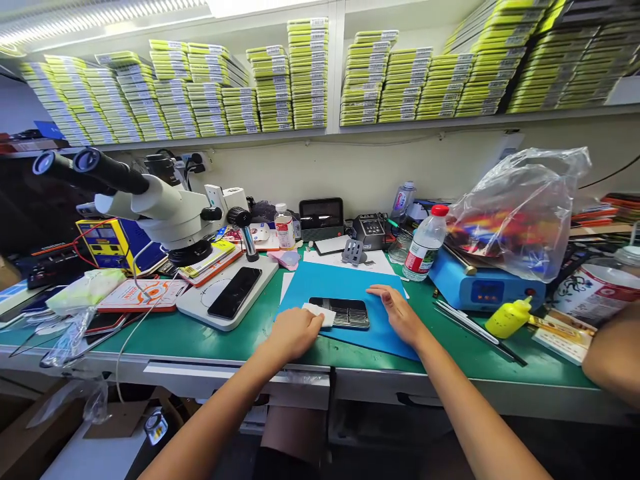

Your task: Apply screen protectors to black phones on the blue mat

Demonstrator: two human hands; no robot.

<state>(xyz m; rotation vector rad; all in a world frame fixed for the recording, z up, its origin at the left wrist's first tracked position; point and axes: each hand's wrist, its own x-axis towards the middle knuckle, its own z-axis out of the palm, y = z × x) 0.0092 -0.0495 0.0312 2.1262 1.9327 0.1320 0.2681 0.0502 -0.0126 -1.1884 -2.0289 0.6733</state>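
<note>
On a blue mat [330,277] lies a smartphone [350,315] on its side, its dark glossy face crossed by pale streaks that look like reflections. My left hand [296,332] is closed on a small folded white wipe [324,315], which covers the phone's left end. How much of the wipe is under the fingers is hidden. To the right of the phone, my right hand [399,312] is open, its fingers extended and nothing in them. It appears apart from the phone.
To the left, another dark phone [235,293] rests on the base of a microscope [170,207]. A water bottle [425,245], a blue machine [480,280], tweezers [480,330] and a yellow squeeze bottle [509,318] stand or lie to the right. Someone's arm [615,350] is at the right edge.
</note>
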